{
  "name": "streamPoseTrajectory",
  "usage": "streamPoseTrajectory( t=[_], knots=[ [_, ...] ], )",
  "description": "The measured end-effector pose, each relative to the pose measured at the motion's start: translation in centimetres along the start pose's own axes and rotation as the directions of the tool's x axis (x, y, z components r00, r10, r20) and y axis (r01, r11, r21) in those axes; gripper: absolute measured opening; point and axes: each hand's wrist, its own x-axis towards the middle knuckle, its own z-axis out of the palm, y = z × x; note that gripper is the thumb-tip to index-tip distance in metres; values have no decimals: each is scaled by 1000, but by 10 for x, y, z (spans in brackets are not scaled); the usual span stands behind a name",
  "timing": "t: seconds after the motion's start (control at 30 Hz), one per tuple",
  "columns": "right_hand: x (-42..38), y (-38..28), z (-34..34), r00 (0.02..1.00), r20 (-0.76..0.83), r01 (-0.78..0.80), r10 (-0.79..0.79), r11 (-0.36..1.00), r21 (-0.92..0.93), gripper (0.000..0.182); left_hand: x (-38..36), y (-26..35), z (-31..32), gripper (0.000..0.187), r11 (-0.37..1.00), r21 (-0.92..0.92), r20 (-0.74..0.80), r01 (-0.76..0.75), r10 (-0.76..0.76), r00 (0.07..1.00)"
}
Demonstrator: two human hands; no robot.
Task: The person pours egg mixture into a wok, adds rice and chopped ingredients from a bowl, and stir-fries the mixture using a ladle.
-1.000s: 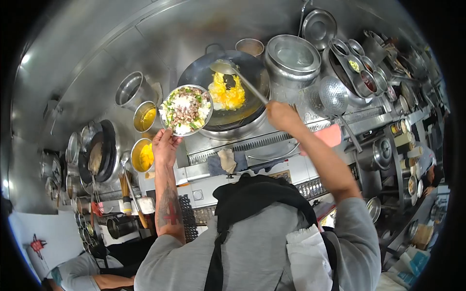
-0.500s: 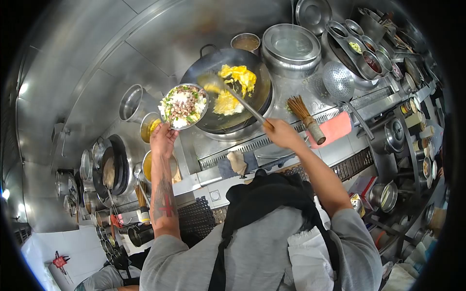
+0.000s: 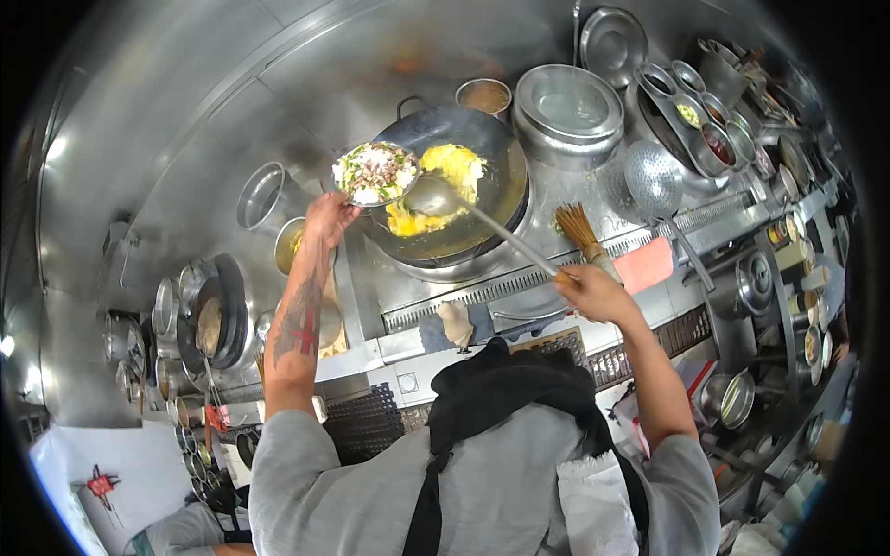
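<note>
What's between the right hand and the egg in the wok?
Head view: only the ladle, its handle running from the right hand to its bowl at the egg in the wok.

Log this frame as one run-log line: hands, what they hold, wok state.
left hand: holds bowl over wok rim | right hand: grips ladle | wok: egg inside

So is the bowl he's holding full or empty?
Full. The bowl in the left hand is heaped with white rice, meat bits and greens, held at the wok's rim.
</note>
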Motion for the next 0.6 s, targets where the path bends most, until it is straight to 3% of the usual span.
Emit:
streamPoseTrajectory(
  t=[0.07,0.1,0.17,0.2,0.23,0.27,0.3,0.33,0.4,0.43,0.47,0.53,0.57,0.6],
  knots=[
    [-6,-4,-6,972,-234,-26,-13,986,-163,23,16,-3,4,6,1000,1,-38,6,-6,999],
    [1,-11,-4,977,-209,-3,-35,983,-182,23,28,-3,5,6,1000,17,-61,10,-9,998],
    [19,-25,-1,896,-438,-13,-75,981,-195,23,49,-6,19,1,1000,4,-36,-17,17,999],
    [23,-26,1,904,-418,-1,-91,977,-215,23,63,-10,26,7,996,82,-64,-34,40,997],
    [21,-24,2,888,-453,41,-72,996,-76,23,88,-22,27,13,973,208,-58,-101,115,992],
    [17,-20,3,871,-491,79,-38,995,64,23,90,-25,39,13,977,190,-58,-95,108,992],
    [12,-22,2,872,-485,107,-69,993,51,25,89,-22,57,14,716,626,-25,-310,416,909],
    [6,-26,2,873,-478,134,-100,990,38,27,95,-24,72,17,234,895,153,-380,639,754],
    [-5,-37,-4,960,-223,-44,170,876,480,38,106,-42,100,22,-110,911,388,-397,553,737],
    [-3,-28,-7,966,-209,-38,150,888,459,45,98,-56,118,17,-281,902,429,-329,482,764],
    [-5,-35,-12,964,-213,-45,158,890,454,45,103,-86,127,19,-466,838,504,-285,458,732],
    [-11,-61,-19,954,-207,-80,216,851,519,41,104,-96,133,25,-598,766,484,-236,294,824],
    [-17,-62,-17,944,-274,-64,182,919,390,41,113,-92,124,26,-347,914,348,-211,399,848],
    [-23,-57,-14,948,-268,-57,170,922,384,41,127,-87,108,27,-68,982,186,-174,466,865]
  ],
)
